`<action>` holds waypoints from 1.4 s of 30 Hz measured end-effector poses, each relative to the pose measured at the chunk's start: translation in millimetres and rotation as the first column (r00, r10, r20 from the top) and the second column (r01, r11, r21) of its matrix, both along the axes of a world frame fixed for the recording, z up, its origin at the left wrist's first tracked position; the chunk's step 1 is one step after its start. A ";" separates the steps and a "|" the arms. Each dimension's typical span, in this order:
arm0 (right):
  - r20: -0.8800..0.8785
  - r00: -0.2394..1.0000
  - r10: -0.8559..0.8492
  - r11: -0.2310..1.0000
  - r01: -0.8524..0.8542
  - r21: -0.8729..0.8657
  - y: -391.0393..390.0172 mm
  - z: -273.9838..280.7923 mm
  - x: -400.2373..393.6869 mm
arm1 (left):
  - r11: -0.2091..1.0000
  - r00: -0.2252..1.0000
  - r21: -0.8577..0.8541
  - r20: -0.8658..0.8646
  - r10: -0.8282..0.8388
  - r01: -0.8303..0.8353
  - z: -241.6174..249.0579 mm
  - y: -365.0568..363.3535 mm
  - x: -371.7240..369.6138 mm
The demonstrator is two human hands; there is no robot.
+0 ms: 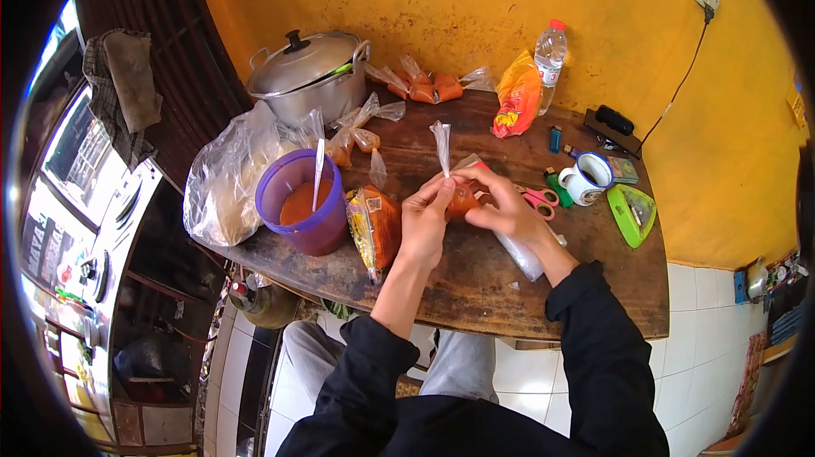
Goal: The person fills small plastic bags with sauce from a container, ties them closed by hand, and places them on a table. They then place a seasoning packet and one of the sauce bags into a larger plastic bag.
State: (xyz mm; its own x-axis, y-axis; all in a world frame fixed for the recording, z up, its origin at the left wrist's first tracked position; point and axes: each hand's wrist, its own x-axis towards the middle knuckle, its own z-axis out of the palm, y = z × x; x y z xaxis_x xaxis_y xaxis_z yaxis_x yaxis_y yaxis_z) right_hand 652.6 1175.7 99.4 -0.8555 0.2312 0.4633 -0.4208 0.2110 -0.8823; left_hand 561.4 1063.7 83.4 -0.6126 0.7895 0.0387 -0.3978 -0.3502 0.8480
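My left hand (427, 217) pinches the twisted neck of a small clear plastic bag of orange sauce (461, 200), and the bag's gathered top sticks up above my fingers. My right hand (503, 204) is closed at the same neck from the other side; whether a rubber band is in its fingers is too small to tell. Left of my hands lies a printed packet with orange contents (373, 223). Beside that stands a purple tub (312, 234) of orange sauce with a spoon (319, 175) in it. Under my right hand lies a clear plastic pack (520, 255), partly hidden.
Pink scissors (540, 200), an enamel mug (586, 178) and a green tray (631, 215) lie to the right. Several filled bags (422, 87), a lidded pot (306, 75), an orange packet (517, 96) and a water bottle (550, 62) stand along the wall. A large plastic bag (225, 181) sits left.
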 end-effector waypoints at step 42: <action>0.145 0.818 -0.556 0.235 -0.012 0.972 19.1 -0.3 27.3 | 0.882 0.325 -0.270 -0.935 -0.144 -0.387 -21.6 -35.4 41.8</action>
State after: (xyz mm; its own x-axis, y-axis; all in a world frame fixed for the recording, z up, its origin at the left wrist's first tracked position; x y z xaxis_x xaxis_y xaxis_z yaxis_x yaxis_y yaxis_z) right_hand 679.9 1194.8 99.1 -0.9690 0.1613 0.1873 0.1604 0.9869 -0.0201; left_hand 603.1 1028.3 61.8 -0.4708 0.8017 0.3683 0.7381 0.1293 0.6622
